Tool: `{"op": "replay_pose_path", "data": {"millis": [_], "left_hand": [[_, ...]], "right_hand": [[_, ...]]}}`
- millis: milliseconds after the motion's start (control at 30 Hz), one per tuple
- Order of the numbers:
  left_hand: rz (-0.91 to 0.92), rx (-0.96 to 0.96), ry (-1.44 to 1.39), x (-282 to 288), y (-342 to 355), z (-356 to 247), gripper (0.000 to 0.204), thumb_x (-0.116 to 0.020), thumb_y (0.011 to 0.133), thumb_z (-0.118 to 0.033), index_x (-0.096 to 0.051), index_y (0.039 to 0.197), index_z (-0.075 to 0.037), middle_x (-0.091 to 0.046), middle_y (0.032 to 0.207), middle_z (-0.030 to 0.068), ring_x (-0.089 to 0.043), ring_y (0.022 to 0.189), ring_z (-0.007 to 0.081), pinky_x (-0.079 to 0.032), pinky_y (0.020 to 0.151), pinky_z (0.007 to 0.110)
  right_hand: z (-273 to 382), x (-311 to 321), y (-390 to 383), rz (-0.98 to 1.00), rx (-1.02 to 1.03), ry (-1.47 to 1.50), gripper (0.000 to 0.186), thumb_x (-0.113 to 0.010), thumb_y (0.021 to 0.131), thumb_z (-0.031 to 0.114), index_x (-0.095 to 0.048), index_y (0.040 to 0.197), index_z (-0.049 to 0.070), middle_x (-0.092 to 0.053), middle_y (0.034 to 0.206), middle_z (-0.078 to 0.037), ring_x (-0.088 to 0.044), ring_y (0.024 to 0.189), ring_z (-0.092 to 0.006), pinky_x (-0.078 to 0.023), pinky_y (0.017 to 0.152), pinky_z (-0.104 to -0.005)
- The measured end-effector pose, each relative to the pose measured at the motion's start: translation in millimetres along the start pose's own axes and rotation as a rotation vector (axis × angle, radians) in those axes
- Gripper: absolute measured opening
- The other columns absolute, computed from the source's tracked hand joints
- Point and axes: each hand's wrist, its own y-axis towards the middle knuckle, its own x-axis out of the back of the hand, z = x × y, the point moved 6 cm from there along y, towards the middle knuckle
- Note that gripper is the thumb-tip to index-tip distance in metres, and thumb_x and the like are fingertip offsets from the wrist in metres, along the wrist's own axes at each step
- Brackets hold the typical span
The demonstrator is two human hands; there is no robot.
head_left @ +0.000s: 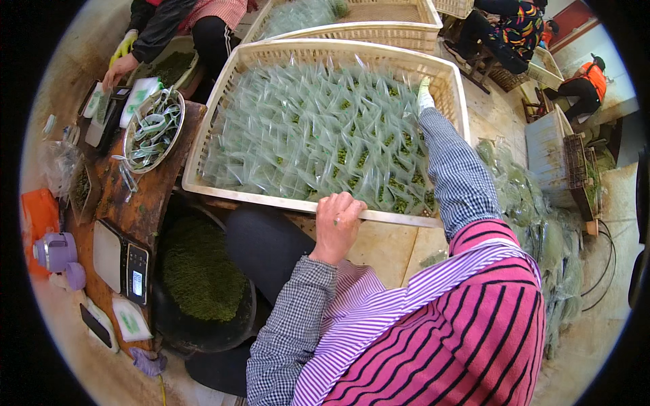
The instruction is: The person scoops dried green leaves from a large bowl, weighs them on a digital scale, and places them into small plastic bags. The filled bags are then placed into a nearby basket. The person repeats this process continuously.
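A large cream plastic crate [200, 166] with lattice walls stands before me, packed with rows of clear plastic bags [318, 128] holding small green matter. My left hand [337, 227], bare, is closed over the crate's near rim, its fingers bent over the edge. My right hand [425, 96], in a pale glove, reaches to the far right part of the crate, beside the inner wall and the outermost bags. Its fingers are mostly hidden, so whether it grips anything does not show.
On the wooden table [145, 216] at left stand a digital scale [122, 260], a basket of ties [154, 132] and a purple cup [57, 252]. Below is a black tub of green matter [203, 271]. Another crate [379, 30] lies beyond; bags [542, 237] cover floor at right. A co-worker's hands [118, 68] are far left.
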Motion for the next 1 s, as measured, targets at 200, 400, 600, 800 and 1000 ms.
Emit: {"op": "replay_pose_path", "data": {"millis": [200, 400, 600, 800, 1000], "left_hand": [[0.024, 0.013, 0.038, -0.5, 2.0, 0.5, 0.021, -0.058, 0.059, -0.002, -0.059, 0.079, -0.008, -0.048, 0.073, 0.0062, -0.052, 0.075, 0.0265, -0.038, 0.069, 0.038], [0.045, -0.021, -0.009, 1.8, 3.9, 2.3, 0.026, -0.059, 0.061, 0.003, -0.059, 0.084, -0.007, -0.05, 0.075, 0.0054, -0.053, 0.077, 0.0261, -0.039, 0.069, 0.038], [-0.02, -0.024, 0.005, 12.9, -4.0, 0.5, 0.04, -0.069, 0.064, -0.002, -0.063, 0.102, -0.009, -0.058, 0.108, 0.0103, -0.054, 0.101, 0.0294, -0.044, 0.086, 0.039], [-0.148, 0.091, 0.044, 54.5, -47.5, 8.3, 0.046, -0.075, 0.061, -0.007, -0.062, 0.105, -0.007, -0.055, 0.117, 0.0135, -0.057, 0.098, 0.0311, -0.048, 0.083, 0.039], [-0.352, 0.37, 0.001, 142.7, -128.3, 41.3, 0.032, -0.072, 0.074, -0.013, -0.061, 0.103, -0.006, -0.056, 0.11, 0.0107, -0.061, 0.092, 0.026, -0.053, 0.075, 0.032]], "right_hand": [[6.0, -45.9, -19.2, 0.103, 0.028, -0.153, 0.093, -0.024, 0.084, 0.074, -0.022, 0.144, 0.004, -0.028, 0.147, -0.016, -0.029, 0.133, -0.0298, -0.025, 0.108, -0.0395], [50.0, 2.0, -26.8, -0.1, -0.011, -0.703, 0.08, -0.02, 0.092, 0.062, -0.024, 0.143, 0.0, -0.025, 0.148, -0.017, -0.022, 0.137, -0.0279, -0.02, 0.111, -0.0349], [63.1, 9.7, -242.0, 0.02, -0.125, -0.699, 0.075, -0.021, 0.095, 0.057, -0.016, 0.144, 0.001, -0.026, 0.147, -0.019, -0.025, 0.136, -0.0253, -0.024, 0.11, -0.0351], [-28.7, 0.5, -292.5, 0.362, -0.51, -0.3, 0.08, -0.024, 0.091, 0.063, -0.021, 0.144, 0.003, -0.027, 0.147, -0.017, -0.028, 0.134, -0.0284, -0.026, 0.108, -0.0386], [-38.0, -32.9, -347.9, 0.495, -0.726, -0.184, 0.084, -0.028, 0.088, 0.068, -0.025, 0.143, 0.004, -0.028, 0.147, -0.016, -0.031, 0.132, -0.0315, -0.028, 0.107, -0.0421]]}}
